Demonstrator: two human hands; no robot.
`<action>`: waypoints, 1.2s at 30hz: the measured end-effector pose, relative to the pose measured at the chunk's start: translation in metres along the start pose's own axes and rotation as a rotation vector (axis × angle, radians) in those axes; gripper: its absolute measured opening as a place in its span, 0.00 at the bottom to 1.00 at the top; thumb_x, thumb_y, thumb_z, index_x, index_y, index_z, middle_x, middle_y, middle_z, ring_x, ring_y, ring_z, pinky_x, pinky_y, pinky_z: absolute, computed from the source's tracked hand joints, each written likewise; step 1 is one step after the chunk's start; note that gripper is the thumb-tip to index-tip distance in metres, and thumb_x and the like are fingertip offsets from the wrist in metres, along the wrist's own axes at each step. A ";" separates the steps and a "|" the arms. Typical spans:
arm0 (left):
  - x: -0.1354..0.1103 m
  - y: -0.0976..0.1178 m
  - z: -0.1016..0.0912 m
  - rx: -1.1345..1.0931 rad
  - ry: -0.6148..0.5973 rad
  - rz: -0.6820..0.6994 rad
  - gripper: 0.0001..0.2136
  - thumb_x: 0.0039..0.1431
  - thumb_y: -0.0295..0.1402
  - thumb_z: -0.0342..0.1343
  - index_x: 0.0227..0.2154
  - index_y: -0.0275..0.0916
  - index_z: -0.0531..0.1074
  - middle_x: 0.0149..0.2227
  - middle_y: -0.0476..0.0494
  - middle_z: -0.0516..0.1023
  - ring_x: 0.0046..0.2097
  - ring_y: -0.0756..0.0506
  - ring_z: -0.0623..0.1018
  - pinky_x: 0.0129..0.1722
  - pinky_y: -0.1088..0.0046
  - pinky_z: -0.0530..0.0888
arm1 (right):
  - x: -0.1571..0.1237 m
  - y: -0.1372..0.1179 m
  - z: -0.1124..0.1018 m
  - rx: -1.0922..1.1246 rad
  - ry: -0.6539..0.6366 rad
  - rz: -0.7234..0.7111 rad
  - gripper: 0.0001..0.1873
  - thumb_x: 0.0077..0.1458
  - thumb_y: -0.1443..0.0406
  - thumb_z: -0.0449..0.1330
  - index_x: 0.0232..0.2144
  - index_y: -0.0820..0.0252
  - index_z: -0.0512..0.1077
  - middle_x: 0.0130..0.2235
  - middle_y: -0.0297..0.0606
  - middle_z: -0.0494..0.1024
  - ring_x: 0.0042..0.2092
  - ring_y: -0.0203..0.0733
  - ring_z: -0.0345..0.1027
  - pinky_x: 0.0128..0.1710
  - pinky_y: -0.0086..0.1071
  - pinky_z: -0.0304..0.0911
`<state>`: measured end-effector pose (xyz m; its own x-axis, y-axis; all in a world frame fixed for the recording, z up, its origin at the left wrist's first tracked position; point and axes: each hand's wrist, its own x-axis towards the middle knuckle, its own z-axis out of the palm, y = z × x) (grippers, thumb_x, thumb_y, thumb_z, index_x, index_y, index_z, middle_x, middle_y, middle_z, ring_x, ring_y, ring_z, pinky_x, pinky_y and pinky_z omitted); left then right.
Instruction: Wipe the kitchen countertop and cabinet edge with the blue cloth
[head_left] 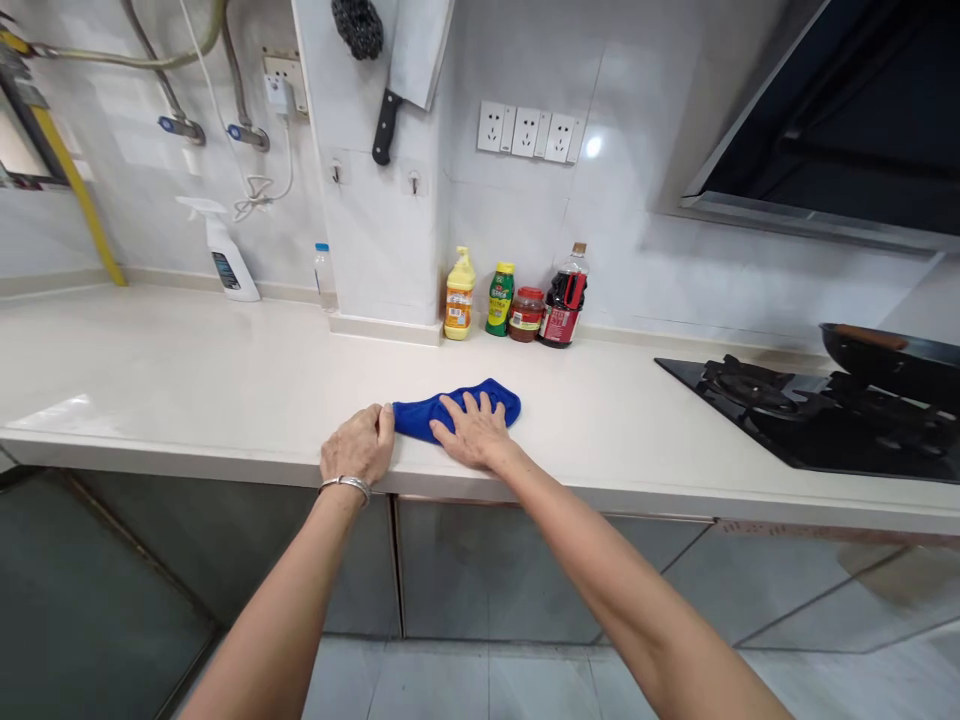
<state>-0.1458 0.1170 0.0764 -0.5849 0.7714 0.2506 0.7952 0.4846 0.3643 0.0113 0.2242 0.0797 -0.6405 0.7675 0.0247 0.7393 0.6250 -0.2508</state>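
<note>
A blue cloth [412, 417] lies bunched lengthwise on the white countertop [600, 420], near its front edge. My left hand [358, 445], with a silver bangle on the wrist, is closed on the cloth's left end. Spread out over the cloth's right part, my right hand [474, 428] presses down with its fingers apart. The cloth's right tip shows beyond those fingers. Part of the cloth is hidden under my palm.
Against the wall stand a yellow pump bottle [459, 295], a green bottle [499, 300], a red-lidded jar [526, 315] and a dark sauce bottle [564, 300]. A spray bottle [226, 255] is at left. A pan [900, 365] sits on the gas stove [787, 410]; a cleaver [386, 125] hangs above.
</note>
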 end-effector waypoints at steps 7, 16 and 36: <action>-0.001 0.002 -0.004 0.040 -0.040 0.004 0.29 0.66 0.48 0.28 0.41 0.41 0.74 0.49 0.31 0.79 0.51 0.30 0.78 0.44 0.57 0.71 | -0.071 0.030 -0.006 0.031 0.009 -0.067 0.37 0.66 0.42 0.41 0.71 0.44 0.50 0.74 0.43 0.46 0.74 0.63 0.31 0.69 0.62 0.31; 0.000 0.004 -0.010 0.094 -0.072 0.021 0.30 0.64 0.50 0.30 0.41 0.42 0.76 0.46 0.29 0.80 0.48 0.29 0.78 0.41 0.57 0.71 | -0.138 0.130 -0.026 -0.048 0.090 -0.012 0.35 0.66 0.43 0.42 0.70 0.44 0.53 0.73 0.38 0.51 0.73 0.59 0.38 0.69 0.59 0.38; 0.014 0.005 -0.005 0.221 -0.185 0.117 0.28 0.61 0.54 0.32 0.36 0.44 0.74 0.43 0.34 0.80 0.46 0.29 0.77 0.42 0.55 0.68 | -0.138 0.366 -0.066 -0.184 0.209 0.822 0.39 0.64 0.42 0.37 0.69 0.51 0.57 0.70 0.49 0.57 0.67 0.71 0.50 0.62 0.66 0.48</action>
<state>-0.1511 0.1277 0.0864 -0.4649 0.8791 0.1047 0.8825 0.4508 0.1337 0.3843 0.3565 0.0483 0.1495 0.9850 0.0860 0.9843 -0.1401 -0.1069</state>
